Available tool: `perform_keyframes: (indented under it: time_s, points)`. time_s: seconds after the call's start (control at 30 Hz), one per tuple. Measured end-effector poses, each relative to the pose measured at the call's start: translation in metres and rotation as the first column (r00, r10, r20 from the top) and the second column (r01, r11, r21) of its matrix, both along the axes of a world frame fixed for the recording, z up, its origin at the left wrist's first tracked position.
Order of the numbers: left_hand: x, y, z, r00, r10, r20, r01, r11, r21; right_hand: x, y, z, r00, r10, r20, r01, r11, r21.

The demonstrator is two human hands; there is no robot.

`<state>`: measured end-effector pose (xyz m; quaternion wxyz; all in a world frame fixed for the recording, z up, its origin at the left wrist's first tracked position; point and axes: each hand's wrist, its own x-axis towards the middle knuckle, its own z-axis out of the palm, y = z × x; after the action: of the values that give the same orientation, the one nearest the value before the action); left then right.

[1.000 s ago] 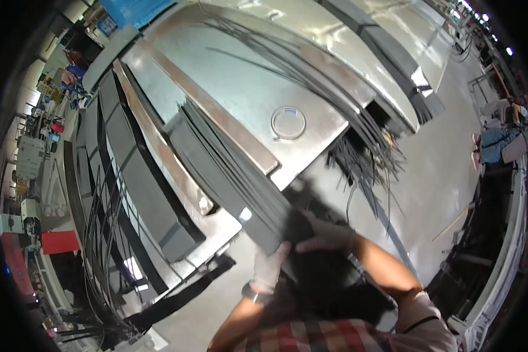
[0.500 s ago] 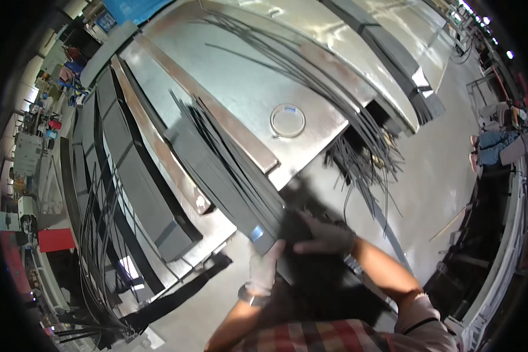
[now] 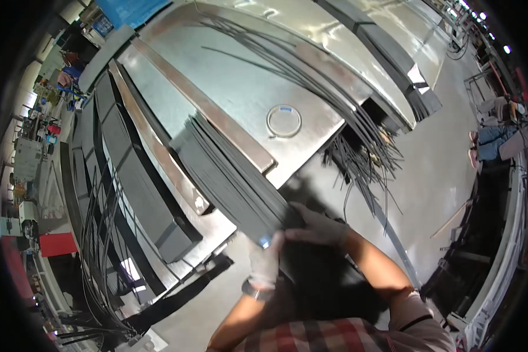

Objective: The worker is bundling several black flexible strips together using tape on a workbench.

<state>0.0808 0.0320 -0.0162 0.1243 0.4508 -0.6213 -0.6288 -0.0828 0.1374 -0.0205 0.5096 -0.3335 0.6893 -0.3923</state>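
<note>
A thick bundle of long, flat dark grey strips slants across the metal table, its near end jutting past the table's edge toward me. My left hand, in a pale glove, grips that near end from the left, thumb on top beside a small shiny patch. On the right side of the same end, my gloved right hand closes round the strips. Some of its fingers are hidden by the bundle and shadow. What the strips are made of cannot be told.
Brown metal bars run along the table beside the bundle. A coiled pale ring lies to the right. Loose thin dark strips overhang the right edge. Banded grey stacks sit at left, with a red panel beyond.
The strips' far ends, splayed and uneven before, now lie closer together. My right hand has shifted slightly left and up against the near end; my left hand has barely moved.
</note>
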Motion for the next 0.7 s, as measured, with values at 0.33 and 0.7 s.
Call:
perform_keyframes:
  time_s: [0.33,0.7]
  points:
    - [0.031,0.033,-0.026,0.992,0.041,-0.123,-0.008,0.966,0.259,0.011,0.020,0.018,0.983,-0.025,0.180,0.033,0.999,-0.044]
    - [0.010,0.010,0.000,0.985,0.009,-0.171,0.057,0.927,0.372,0.018,0.018,0.009,0.996,-0.074,0.057,0.075,0.997,-0.018]
